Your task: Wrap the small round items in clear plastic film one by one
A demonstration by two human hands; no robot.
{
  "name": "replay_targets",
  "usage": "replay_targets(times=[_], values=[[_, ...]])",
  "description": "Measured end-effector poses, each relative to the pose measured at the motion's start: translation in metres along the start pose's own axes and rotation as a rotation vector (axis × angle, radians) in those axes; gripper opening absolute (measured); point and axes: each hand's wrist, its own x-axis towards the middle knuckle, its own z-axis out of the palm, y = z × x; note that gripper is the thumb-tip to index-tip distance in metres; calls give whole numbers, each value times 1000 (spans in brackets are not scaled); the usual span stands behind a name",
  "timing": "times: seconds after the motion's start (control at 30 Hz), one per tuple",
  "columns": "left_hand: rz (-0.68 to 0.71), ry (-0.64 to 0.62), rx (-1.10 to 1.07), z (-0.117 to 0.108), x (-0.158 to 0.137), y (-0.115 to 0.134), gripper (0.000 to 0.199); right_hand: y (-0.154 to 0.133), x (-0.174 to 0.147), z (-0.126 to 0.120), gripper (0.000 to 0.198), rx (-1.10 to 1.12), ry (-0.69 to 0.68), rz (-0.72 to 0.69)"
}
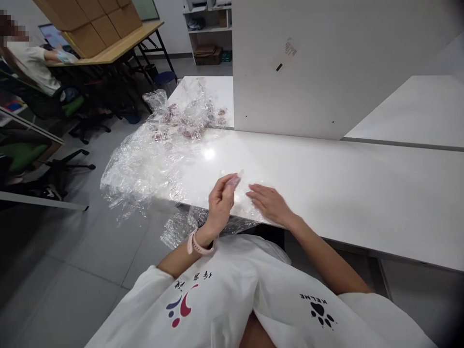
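Observation:
Fingers and thumb of my left hand (220, 200) are closed on a small pinkish-purple packet (234, 182) with a clear tip, held just above the white table (326, 179). Its exact kind is too small to make out. My right hand (270, 204) lies palm down at the table's near edge, fingers stretched out and holding nothing. Some thin clear plastic film (244, 209) lies between the two hands. To the left, a large heap of crumpled clear plastic wrap (145, 154) covers the table end and hangs over its edge. Reddish-brown pieces (170, 113) show in the heap.
A tall white panel (290, 87) stands upright across the table's far side. More plastic wrap (183, 227) hangs below the near edge. At the back left, a person (32, 63) sits by a wooden desk (126, 43) stacked with cardboard boxes (97, 29). Office chairs (72, 159) stand left.

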Motion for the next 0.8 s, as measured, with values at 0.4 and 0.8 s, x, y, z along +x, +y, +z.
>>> replay_targets(times=[0.4, 0.8], values=[[105, -248, 845, 41, 155, -59, 30, 71, -88, -71, 34, -341, 613, 527], [505, -674, 892, 16, 72, -54, 40, -53, -29, 22, 26, -110, 124, -242]])
